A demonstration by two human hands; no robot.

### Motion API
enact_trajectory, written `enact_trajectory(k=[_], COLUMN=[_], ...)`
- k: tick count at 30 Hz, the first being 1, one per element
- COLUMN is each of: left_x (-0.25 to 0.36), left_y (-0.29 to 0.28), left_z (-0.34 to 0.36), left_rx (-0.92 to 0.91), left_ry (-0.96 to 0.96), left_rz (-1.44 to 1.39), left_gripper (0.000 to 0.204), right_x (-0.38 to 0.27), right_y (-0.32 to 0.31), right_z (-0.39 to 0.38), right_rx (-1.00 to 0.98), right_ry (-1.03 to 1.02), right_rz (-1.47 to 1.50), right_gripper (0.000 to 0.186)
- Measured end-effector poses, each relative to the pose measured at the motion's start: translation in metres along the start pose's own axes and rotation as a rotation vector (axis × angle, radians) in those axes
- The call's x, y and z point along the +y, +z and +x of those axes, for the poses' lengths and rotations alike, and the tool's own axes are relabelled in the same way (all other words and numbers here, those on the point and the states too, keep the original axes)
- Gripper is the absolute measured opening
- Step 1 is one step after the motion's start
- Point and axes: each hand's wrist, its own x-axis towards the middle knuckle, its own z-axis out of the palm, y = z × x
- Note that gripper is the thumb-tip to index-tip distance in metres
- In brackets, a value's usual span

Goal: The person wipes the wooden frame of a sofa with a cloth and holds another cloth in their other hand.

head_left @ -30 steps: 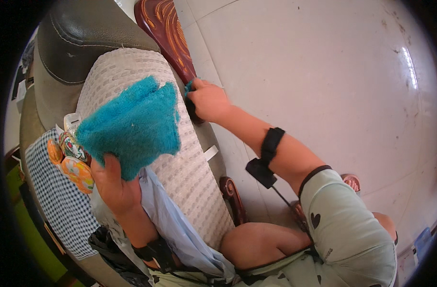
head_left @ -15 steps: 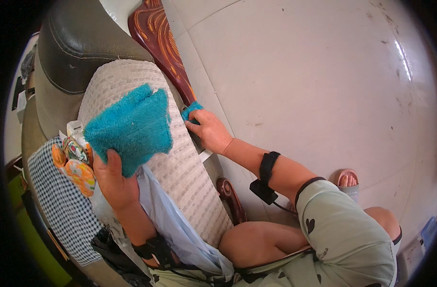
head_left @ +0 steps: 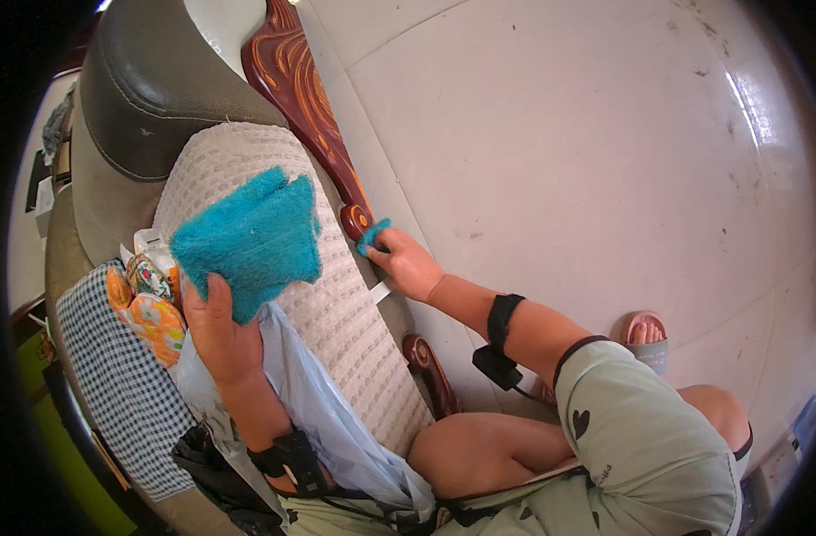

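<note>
My left hand [head_left: 220, 326] grips a fluffy turquoise cloth [head_left: 247, 237] held above a cream textured sofa cushion [head_left: 341, 357], with a pale blue plastic bag [head_left: 305, 402] beside my wrist. My right hand [head_left: 408, 266] has its fingers closed on a smaller turquoise cloth [head_left: 375, 234], just below the curled end of a dark red carved wooden piece [head_left: 296, 98] along the sofa's edge. Orange floral fabric items [head_left: 149, 326] lie left of my left hand.
A dark leather backrest [head_left: 167, 80] stands at upper left, and checked fabric [head_left: 113, 393] and a black bag [head_left: 211, 473] lie along the left. A second carved scroll [head_left: 435, 380] is near my knee. Pale floor tiles [head_left: 578, 161] fill the right, where my sandalled foot [head_left: 645, 344] rests.
My right hand has moved down toward me with its cloth, uncovering the carved piece's curled end. My left hand and cloth have shifted slightly. My sandalled foot shows more fully.
</note>
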Motion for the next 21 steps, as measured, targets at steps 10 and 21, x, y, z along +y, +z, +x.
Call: enact_trajectory(k=[10, 21], left_x=[0.0, -0.005], left_y=[-0.008, -0.01], left_z=[-0.003, -0.011], left_rx=[-0.016, 0.166], left_ry=[0.03, 0.01], left_rz=[-0.076, -0.165], left_gripper=[0.051, 0.043], right_x=[0.018, 0.02], right_y=[-0.048, -0.013], right_z=[0.069, 0.079], right_rx=[0.106, -0.036], right_ry=[0.564, 0.261], right_rz=[0.326, 0.049], right_gripper=[0.037, 0.045])
